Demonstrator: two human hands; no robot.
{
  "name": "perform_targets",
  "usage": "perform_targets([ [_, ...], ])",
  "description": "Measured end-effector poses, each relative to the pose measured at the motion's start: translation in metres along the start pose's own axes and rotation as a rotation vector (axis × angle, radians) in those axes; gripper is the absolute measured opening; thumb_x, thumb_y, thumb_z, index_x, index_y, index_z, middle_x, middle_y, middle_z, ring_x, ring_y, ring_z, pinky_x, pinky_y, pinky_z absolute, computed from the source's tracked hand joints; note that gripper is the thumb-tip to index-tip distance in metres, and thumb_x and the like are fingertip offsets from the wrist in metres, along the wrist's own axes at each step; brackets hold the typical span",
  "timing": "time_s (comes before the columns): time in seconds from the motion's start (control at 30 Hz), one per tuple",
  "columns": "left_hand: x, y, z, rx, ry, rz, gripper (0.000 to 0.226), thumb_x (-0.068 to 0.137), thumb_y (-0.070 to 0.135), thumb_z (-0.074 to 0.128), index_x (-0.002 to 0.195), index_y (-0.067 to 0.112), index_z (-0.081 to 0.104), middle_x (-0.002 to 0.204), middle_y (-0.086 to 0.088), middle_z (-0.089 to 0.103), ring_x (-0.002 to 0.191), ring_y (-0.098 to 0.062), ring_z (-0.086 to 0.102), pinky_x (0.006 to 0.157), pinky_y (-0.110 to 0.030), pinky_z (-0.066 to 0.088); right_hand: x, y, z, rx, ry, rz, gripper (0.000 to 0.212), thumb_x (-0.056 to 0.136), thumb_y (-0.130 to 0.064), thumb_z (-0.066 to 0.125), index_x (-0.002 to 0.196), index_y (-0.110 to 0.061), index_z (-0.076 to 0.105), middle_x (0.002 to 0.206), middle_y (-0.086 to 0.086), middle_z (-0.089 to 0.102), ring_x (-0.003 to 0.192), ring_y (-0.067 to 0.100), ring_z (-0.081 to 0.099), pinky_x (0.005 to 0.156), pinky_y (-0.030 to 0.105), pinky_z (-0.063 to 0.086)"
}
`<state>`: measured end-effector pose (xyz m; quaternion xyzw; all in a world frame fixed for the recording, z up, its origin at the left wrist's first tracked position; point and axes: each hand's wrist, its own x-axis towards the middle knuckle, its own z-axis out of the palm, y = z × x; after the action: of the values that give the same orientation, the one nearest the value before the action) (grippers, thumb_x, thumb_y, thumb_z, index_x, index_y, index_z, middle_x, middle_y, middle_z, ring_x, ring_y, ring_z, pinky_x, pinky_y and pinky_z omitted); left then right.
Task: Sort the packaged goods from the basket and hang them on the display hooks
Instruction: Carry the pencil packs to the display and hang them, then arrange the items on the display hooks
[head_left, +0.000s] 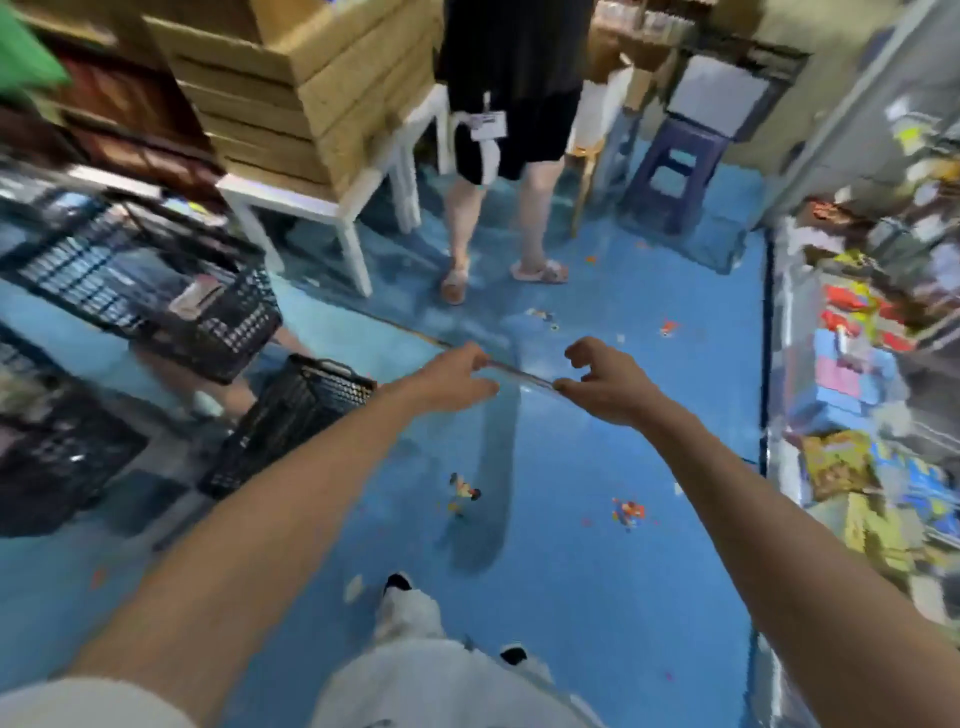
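Packaged goods come down to one item just now: a thin flat pack, pale or clear and seen edge-on (522, 374), held level between your two hands. Your left hand (452, 376) pinches one end between thumb and fingers (485, 387). Your right hand (608, 389) pinches the other end with thumb and forefinger, its remaining fingers curled above the pack and touching nothing. The blur hides what the pack contains.

You look to be at the carrying step: the pack is out of a basket and not yet hung. The next move calls for turning to the display rack of coloured packs (857, 364), well to the right of your right fingers. There you would pick the matching row and slip the pack's top over a hook. The hooks themselves cannot be made out.

By count, there is one pack with two hands on it. Left of your left fingers are three black plastic lattice baskets: the nearest basket (296, 415), a farther basket (171, 296) and an edge basket (52, 457). Beyond your fingers stand one other person (498, 130), one white worktop (291, 200) bearing a stack of cardboard boxes (322, 93), and one blue plastic stool (675, 171).
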<state>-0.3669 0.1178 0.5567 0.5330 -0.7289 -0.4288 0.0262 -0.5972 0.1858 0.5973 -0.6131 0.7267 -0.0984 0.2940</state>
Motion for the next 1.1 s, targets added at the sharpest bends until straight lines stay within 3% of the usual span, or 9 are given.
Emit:
perform_targets([
  [0.13, -0.066, -0.121, -0.088, -0.117, 0.161, -0.197, 0.036, 0.099, 0.033, 0.067, 0.124, 0.010, 0.058, 0.128, -0.010, 0.061, 0.119, -0.030, 0.058, 0.092, -0.035, 0.044, 0.068, -0.142, 0.066, -0.067, -0.155, -0.229, 0.047, 0.091, -0.027, 0.074, 0.131, -0.010, 0.057, 0.127, 0.007, 0.062, 0.115, 0.031, 0.061, 0.094, 0.034, 0.045],
  [0.2, -0.100, -0.191, -0.123, -0.137, 0.201, -0.282, 0.018, 0.098, 0.038, 0.062, 0.088, 0.023, 0.058, 0.099, -0.021, 0.062, 0.103, -0.042, 0.060, 0.079, -0.042, 0.044, 0.092, -0.216, 0.107, -0.122, -0.222, -0.323, 0.046, 0.092, -0.028, 0.073, 0.132, -0.013, 0.056, 0.124, 0.002, 0.062, 0.115, 0.027, 0.060, 0.094, 0.032, 0.042],
  [0.27, -0.126, -0.273, -0.151, -0.184, 0.297, -0.360, 0.043, 0.093, 0.058, 0.057, 0.070, 0.022, 0.051, 0.077, -0.019, 0.052, 0.088, -0.044, 0.060, 0.079, -0.051, 0.046, 0.111, -0.286, 0.151, -0.143, -0.261, -0.440, 0.045, 0.092, -0.025, 0.073, 0.131, -0.010, 0.058, 0.125, 0.007, 0.064, 0.113, 0.029, 0.063, 0.093, 0.030, 0.039],
  [0.43, -0.233, -0.341, -0.220, -0.290, 0.453, -0.556, 0.031, 0.101, 0.021, 0.064, 0.076, 0.009, 0.048, 0.078, -0.018, 0.043, 0.070, -0.021, 0.040, 0.062, -0.036, 0.029, 0.127, -0.434, 0.239, -0.125, -0.419, -0.606, 0.043, 0.091, -0.032, 0.074, 0.124, -0.008, 0.061, 0.122, 0.012, 0.065, 0.112, 0.029, 0.061, 0.091, 0.035, 0.046],
  [0.67, -0.279, -0.445, -0.281, -0.570, 0.618, -0.751, 0.012, 0.105, 0.017, 0.059, 0.110, 0.012, 0.049, 0.086, -0.005, 0.040, 0.076, -0.024, 0.039, 0.076, -0.042, 0.033, 0.157, -0.571, 0.315, -0.138, -0.672, -0.743, 0.035, 0.097, -0.035, 0.066, 0.118, -0.011, 0.053, 0.105, 0.004, 0.057, 0.093, 0.021, 0.055, 0.072, 0.033, 0.042],
  [0.8, -0.277, -0.480, -0.313, -0.644, 0.747, -0.832, 0.055, 0.104, 0.027, 0.060, 0.148, 0.004, 0.037, 0.125, -0.007, 0.054, 0.103, -0.025, 0.056, 0.085, -0.036, 0.040, 0.185, -0.633, 0.348, -0.082, -0.780, -0.759, 0.043, 0.098, -0.036, 0.066, 0.128, -0.010, 0.050, 0.124, 0.012, 0.058, 0.111, 0.028, 0.060, 0.095, 0.046, 0.050],
  [0.87, -0.276, -0.499, -0.324, -0.685, 0.791, -0.859, 0.047, 0.102, 0.029, 0.061, 0.142, 0.008, 0.047, 0.126, -0.008, 0.056, 0.108, -0.023, 0.056, 0.084, -0.032, 0.039, 0.195, -0.660, 0.363, -0.053, -0.817, -0.737, 0.046, 0.097, -0.033, 0.068, 0.132, -0.010, 0.049, 0.127, 0.010, 0.056, 0.112, 0.026, 0.058, 0.097, 0.044, 0.050],
  [0.93, -0.272, -0.520, -0.333, -0.708, 0.842, -0.876, 0.007, 0.101, 0.021, 0.060, 0.106, 0.015, 0.060, 0.096, -0.005, 0.056, 0.086, -0.020, 0.054, 0.071, -0.031, 0.038, 0.206, -0.686, 0.384, -0.023, -0.858, -0.718, 0.048, 0.096, -0.029, 0.069, 0.135, -0.010, 0.048, 0.126, 0.008, 0.056, 0.104, 0.019, 0.058, 0.092, 0.038, 0.051],
  [1.1, -0.259, -0.577, -0.358, -0.829, 0.861, -0.930, 0.021, 0.104, 0.023, 0.052, 0.086, 0.014, 0.053, 0.078, -0.005, 0.047, 0.069, -0.017, 0.044, 0.064, -0.031, 0.032, 0.229, -0.738, 0.443, 0.007, -0.972, -0.590, 0.049, 0.097, -0.034, 0.069, 0.132, -0.008, 0.047, 0.122, 0.011, 0.056, 0.091, 0.019, 0.061, 0.093, 0.046, 0.053],
])
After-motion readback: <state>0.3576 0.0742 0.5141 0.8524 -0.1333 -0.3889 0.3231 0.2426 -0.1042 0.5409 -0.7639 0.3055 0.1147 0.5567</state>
